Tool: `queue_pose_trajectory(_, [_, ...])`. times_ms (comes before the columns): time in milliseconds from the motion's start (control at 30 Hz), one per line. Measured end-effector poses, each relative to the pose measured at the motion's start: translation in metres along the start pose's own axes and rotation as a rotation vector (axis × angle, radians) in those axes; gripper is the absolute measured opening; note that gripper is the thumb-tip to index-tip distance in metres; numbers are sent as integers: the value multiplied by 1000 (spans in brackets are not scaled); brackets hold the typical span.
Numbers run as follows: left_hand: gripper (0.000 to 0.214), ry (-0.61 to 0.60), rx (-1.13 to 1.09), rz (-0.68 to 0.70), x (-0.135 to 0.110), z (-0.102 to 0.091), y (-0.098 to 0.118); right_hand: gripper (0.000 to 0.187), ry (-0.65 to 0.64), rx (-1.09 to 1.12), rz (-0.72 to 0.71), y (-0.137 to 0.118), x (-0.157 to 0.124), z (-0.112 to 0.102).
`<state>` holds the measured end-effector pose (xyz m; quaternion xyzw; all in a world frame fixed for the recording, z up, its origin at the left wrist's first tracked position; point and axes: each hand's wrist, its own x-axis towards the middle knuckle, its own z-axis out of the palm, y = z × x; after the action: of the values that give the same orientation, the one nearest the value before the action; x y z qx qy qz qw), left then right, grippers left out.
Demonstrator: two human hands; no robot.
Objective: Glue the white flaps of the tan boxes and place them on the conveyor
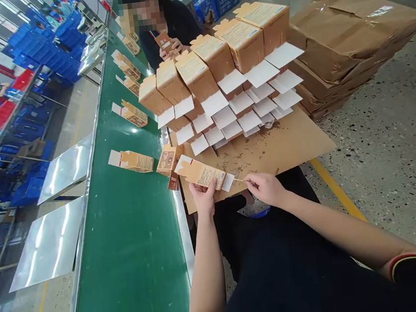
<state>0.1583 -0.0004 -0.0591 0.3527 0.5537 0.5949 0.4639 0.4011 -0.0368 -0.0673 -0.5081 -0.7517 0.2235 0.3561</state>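
Note:
My left hand grips a tan printed carton by its near side, over the corner of a brown cardboard sheet. The carton lies tilted, with white flaps showing at both ends. To its right, my right hand is closed in a pinch. From those fingertips a thin tan strip runs to the flap at the carton's right end; I cannot make out exactly what it is. Another brown carton stands just beyond the held one, at the belt's edge.
Stacked cartons with white flaps sticking out stand on the cardboard sheet. Left of me runs a green conveyor belt carrying several cartons. A co-worker holds a brown box across the stack. Large brown paper packages are piled at right.

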Motion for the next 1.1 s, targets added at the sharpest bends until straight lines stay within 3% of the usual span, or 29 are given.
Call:
queue_pose_trajectory(133, [88, -9, 15, 23, -2, 0, 1, 24, -56, -155, -23, 4, 8, 14])
queue_pose_trajectory(433, [91, -74, 182, 98, -15, 6, -5, 26, -100, -122, -149, -7, -6, 29])
queue_pose_trajectory(633, [89, -30, 417, 233, -29, 13, -3, 29, 6, 81, -98, -1, -28, -1])
queue_pose_trajectory(800, [85, 6, 560, 235, -34, 16, -2, 24, 44, 171, 4, 0, -50, -29])
queue_pose_trajectory(1000, [73, 18, 614, 216, -38, 34, -4, 25, -26, 304, 75, -7, -61, -36])
queue_pose_trajectory(1100, [68, 17, 638, 212, -43, 30, 2, 24, -27, 354, 120, -3, -61, -38])
